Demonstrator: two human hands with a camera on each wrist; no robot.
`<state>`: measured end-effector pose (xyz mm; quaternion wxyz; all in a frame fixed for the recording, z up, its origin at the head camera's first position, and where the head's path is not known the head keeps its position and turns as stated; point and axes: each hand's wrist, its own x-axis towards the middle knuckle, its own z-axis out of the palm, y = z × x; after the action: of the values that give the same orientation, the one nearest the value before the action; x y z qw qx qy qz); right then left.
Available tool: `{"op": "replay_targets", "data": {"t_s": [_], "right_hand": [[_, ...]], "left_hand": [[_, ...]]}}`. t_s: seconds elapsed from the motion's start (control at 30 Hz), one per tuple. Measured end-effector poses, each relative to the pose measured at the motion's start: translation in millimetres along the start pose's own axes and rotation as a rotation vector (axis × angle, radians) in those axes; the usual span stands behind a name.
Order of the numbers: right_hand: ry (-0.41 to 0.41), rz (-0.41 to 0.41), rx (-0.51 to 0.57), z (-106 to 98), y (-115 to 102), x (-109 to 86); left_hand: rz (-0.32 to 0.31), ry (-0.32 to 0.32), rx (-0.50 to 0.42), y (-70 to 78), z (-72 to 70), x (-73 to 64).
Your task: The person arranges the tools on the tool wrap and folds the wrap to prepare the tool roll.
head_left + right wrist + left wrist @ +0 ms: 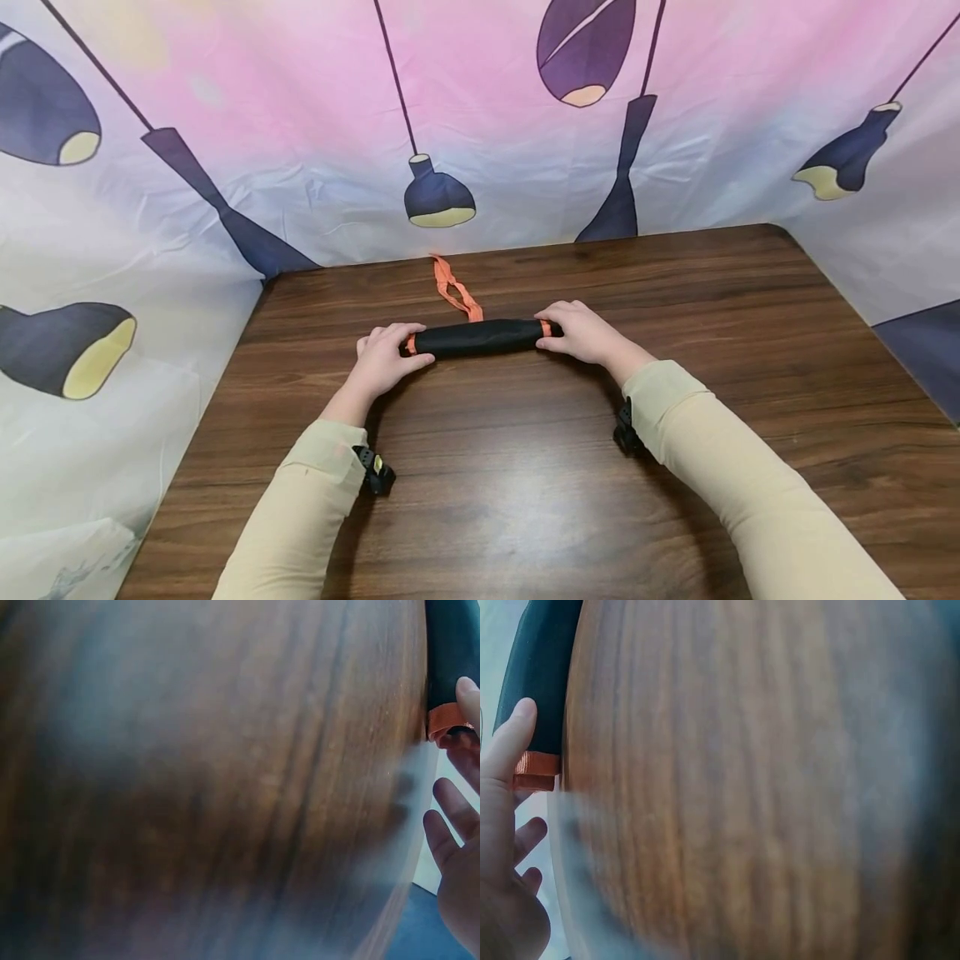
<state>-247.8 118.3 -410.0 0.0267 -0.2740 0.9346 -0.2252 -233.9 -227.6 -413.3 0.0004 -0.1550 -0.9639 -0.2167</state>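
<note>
A black roll (pixel 480 337) with orange trim at both ends lies crosswise on the table, and looks like rolled-up fabric. An orange strap (pixel 454 287) runs from its far side toward the table's back edge. My left hand (pixel 382 358) grips the roll's left end, thumb on the near side and fingers beyond it. At the other end, my right hand (pixel 581 333) pinches the roll between thumb and fingers. Both wrist views show a thumb against the black fabric beside the orange trim (pixel 536 769); the roll's middle is out of those views.
The dark wood-grain table (pixel 495 467) extends around the roll on all sides. Behind it hangs a pastel cloth backdrop (pixel 315 100) printed with lamps. Each sleeve cuff bears a small black wrist camera, such as the left wrist camera (pixel 375 473).
</note>
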Motion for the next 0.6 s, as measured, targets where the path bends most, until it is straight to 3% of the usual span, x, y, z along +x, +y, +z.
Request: {"op": "replay_targets", "data": {"t_s": [0.33, 0.6], "right_hand": [[0.015, 0.003, 0.014, 3, 0, -2.0], [-0.020, 0.041, 0.021, -3, 6, -8.5]], "left_hand": [[0.003, -0.008, 0.003, 0.0, 1.2, -3.2], [-0.043, -0.003, 0.026, -14.8, -2.2, -11.8]]}}
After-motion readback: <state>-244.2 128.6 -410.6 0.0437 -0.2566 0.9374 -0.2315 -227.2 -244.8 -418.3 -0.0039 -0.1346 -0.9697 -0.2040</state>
